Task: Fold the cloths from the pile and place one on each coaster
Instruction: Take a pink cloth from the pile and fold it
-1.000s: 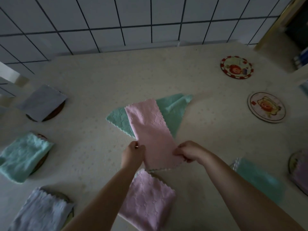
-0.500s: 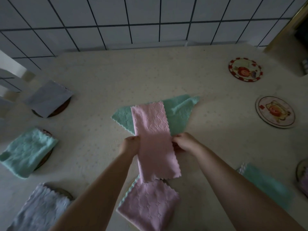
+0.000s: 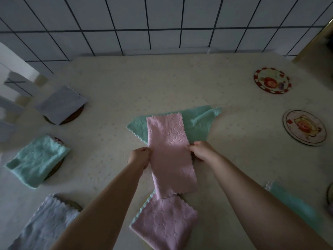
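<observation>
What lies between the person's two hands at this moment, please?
In the head view, the long pink cloth spans the gap: the left hand and right hand pinch its opposite edges near the middle. The green cloth lies beneath its far end.

A cream worktop [image 3: 180, 83] with a fine dotted pattern fills most of the view. Along its far edge stands a wall of pale tiles [image 3: 162, 22] with dark grout lines. At far right a yellowish wooden frame [image 3: 313, 40] edges a dark opening. At left a white slatted piece of furniture [image 3: 12, 83] stands against the worktop. The light is dim.
</observation>
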